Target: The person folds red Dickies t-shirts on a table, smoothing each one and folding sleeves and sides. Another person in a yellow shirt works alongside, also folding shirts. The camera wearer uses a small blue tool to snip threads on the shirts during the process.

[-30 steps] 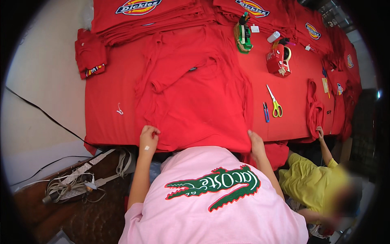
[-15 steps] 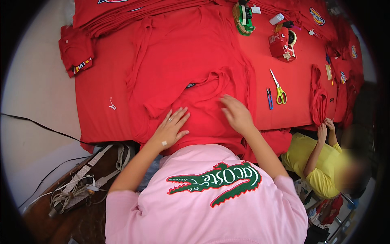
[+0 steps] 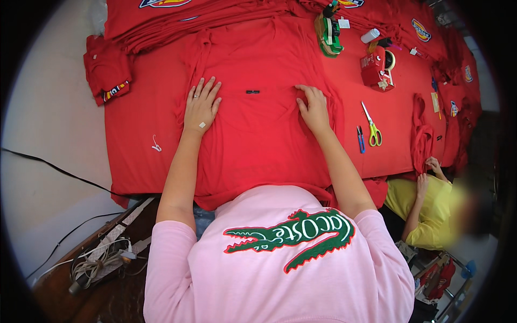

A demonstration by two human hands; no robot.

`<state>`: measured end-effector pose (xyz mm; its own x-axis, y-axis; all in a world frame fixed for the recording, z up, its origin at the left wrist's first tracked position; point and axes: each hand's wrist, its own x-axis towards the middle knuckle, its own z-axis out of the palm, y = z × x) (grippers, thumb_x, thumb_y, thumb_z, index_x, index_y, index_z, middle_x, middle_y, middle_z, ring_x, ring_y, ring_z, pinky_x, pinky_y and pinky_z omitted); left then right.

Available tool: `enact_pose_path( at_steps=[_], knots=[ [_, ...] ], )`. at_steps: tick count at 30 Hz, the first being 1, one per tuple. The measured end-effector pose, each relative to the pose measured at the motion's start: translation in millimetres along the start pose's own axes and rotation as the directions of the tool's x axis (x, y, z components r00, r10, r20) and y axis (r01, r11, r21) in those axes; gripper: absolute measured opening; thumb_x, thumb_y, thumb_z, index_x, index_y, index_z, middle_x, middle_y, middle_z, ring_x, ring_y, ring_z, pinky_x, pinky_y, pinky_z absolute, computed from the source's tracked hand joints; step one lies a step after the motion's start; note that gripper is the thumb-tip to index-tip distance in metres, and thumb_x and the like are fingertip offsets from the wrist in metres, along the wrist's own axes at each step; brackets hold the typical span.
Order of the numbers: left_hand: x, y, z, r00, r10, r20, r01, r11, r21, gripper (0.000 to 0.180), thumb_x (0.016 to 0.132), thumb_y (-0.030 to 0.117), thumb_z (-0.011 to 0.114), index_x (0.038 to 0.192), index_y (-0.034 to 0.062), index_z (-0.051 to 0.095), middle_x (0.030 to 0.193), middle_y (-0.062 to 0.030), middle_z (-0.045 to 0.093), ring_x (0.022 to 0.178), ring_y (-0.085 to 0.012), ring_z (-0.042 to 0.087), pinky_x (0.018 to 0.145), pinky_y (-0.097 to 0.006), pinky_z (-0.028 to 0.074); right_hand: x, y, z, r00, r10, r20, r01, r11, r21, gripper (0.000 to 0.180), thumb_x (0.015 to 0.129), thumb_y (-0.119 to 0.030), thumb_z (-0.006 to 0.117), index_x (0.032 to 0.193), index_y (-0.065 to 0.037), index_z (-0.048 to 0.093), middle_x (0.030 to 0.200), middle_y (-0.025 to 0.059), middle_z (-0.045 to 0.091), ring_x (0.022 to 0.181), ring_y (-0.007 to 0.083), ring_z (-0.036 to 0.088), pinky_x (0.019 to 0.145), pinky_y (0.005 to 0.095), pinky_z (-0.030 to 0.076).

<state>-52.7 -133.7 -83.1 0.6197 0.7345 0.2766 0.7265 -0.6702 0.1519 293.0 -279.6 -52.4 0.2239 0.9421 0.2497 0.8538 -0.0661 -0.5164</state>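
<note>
The left hand (image 3: pixel 201 110) lies palm down, fingers (image 3: pixel 207 89) slightly spread; the right hand (image 3: pixel 314 109) bends its fingers inward.

Person before me: pink tee (image 3: pixel 242 290), loose short sleeves (image 3: pixel 173 245) ending well back from the fingers (image 3: pixel 211 82). Farther behind them, large green crocodile (image 3: pixel 295 229), red outline, white lettering. Ring (image 3: pixel 196 96) on left fingers; small white square (image 3: pixel 202 125) behind those, near wrist.

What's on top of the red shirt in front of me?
Your left hand lies flat on the red shirt, your right hand touches it, and a dark label shows between them. What your hands cover can't be seen.
</note>
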Motion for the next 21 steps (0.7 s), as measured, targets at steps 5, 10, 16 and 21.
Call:
enact_pose_path(
  at_steps=[5,10,16,21],
  knots=[
    [-12.1,42.6,-10.6,0.973,-0.137,-0.184,0.118,0.987,-0.106,0.044,0.105,0.027,0.058,0.147,0.0120,0.057,0.157,-0.0098,0.052,0.147,-0.0309,0.044,0.123,-0.050,0.030,-24.1,-21.5,0.3,0.921,0.388,0.046,-0.374,0.842,0.389,0.042,0.089,-0.011,0.078,0.129,-0.010,0.064,0.106,0.0109,0.066,0.090,0.0238,0.064,0.083,0.0320,0.052],
    [-57.7,137.5,-46.4,0.585,-0.392,0.710,0.485,-0.533,-0.693,0.051,0.097,0.029,0.070,0.142,0.0085,0.058,0.129,-0.0103,0.066,0.120,-0.0241,0.063,0.107,-0.039,0.047,-87.5,-111.3,-20.4,0.899,-0.091,0.429,-0.311,0.558,0.769,0.040,0.089,0.000,0.078,0.128,-0.003,0.067,0.121,0.0036,0.069,0.111,0.0144,0.062,0.103,0.0295,0.048],
    [-83.8,155.1,-72.4,0.738,-0.376,0.561,0.489,-0.275,-0.828,0.055,0.088,0.003,0.060,0.143,0.0063,0.055,0.125,-0.0053,0.068,0.113,-0.0166,0.066,0.100,-0.033,0.052,-107.6,-155.4,-91.6,0.711,-0.247,0.659,-0.543,0.403,0.737,0.027,0.102,-0.006,0.065,0.128,0.000,0.069,0.115,0.0070,0.074,0.108,0.0133,0.067,0.096,0.0302,0.054],
    [-85.5,201.2,-162.8,0.788,0.054,0.614,0.612,-0.184,-0.769,0.057,0.087,-0.003,0.055,0.144,0.0038,0.057,0.122,-0.0035,0.068,0.110,-0.0128,0.066,0.101,-0.029,0.052,-90.9,-146.7,-168.1,0.955,-0.287,0.075,0.158,0.706,0.690,0.039,0.094,0.010,0.055,0.128,-0.002,0.067,0.124,0.0117,0.070,0.124,0.0207,0.063,0.109,0.0369,0.049]
  ],
)
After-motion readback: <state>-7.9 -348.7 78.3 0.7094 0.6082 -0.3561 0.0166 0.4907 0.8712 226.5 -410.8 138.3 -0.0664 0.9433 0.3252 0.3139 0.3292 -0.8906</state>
